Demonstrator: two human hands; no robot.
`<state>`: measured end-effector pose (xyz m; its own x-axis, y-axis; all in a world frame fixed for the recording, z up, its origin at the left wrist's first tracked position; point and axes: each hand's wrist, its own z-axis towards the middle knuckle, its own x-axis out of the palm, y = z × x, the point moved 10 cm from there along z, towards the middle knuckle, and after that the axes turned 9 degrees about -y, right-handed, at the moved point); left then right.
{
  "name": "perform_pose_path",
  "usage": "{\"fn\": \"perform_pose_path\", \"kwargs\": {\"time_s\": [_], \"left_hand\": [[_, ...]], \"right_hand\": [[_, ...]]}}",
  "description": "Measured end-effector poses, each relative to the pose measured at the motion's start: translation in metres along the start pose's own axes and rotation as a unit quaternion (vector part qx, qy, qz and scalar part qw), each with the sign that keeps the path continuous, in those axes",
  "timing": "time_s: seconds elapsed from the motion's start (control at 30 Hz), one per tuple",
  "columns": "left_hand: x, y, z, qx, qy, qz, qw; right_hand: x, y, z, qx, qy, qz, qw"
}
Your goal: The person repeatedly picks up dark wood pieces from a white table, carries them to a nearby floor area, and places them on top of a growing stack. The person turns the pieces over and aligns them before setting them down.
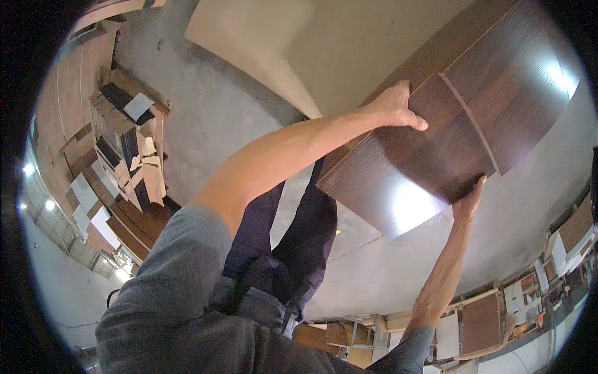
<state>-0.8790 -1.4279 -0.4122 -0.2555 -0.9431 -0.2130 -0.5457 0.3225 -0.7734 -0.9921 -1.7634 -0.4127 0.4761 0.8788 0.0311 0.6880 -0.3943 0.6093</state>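
A dark brown wood-grain panel (pixel 398 159) with a glossy light reflection lies tilted in front of me, between my two hands. My left hand (pixel 398 109) grips its left long edge, the thumb flat on the upper face. At the opposite edge, my right hand (pixel 470 201) holds on near the corner, with most of its fingers hidden beneath. A second panel (pixel 520 81) of the same brown continues beyond it, and a pale edge strip (pixel 468 118) runs across where the two meet. What supports them underneath cannot be seen.
A large beige board (pixel 299 43) is at the top, just beyond my left arm. Stacked panels with torn cardboard (pixel 146 165) stand on the grey floor (pixel 199 93) to the left. More panels and a cluttered rack (pixel 483 321) line the lower right.
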Motion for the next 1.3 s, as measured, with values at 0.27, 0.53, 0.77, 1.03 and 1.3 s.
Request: {"fn": "perform_pose_path", "kwargs": {"time_s": [0.27,0.53,0.77,1.03,1.3], "left_hand": [[0.002,0.127,-0.184,-0.108,-0.008,-0.041,0.993],[0.001,0.153,-0.202,-0.107,-0.024,-0.008,0.994],[-0.039,0.090,-0.230,0.012,-0.178,-0.054,0.982],[-0.114,0.118,-0.396,-0.085,-0.056,-0.130,0.986],[-0.298,0.266,-0.527,-0.064,0.023,0.038,0.997]], "right_hand": [[-0.074,-0.176,-0.118,0.097,0.037,-0.009,0.995],[-0.065,-0.200,-0.152,0.079,-0.009,0.012,0.997],[-0.086,-0.203,-0.178,0.070,-0.071,0.036,0.994],[-0.108,-0.299,-0.331,0.084,-0.089,-0.218,0.968],[0.107,-0.400,-0.477,0.122,0.005,-0.301,0.946]]}}
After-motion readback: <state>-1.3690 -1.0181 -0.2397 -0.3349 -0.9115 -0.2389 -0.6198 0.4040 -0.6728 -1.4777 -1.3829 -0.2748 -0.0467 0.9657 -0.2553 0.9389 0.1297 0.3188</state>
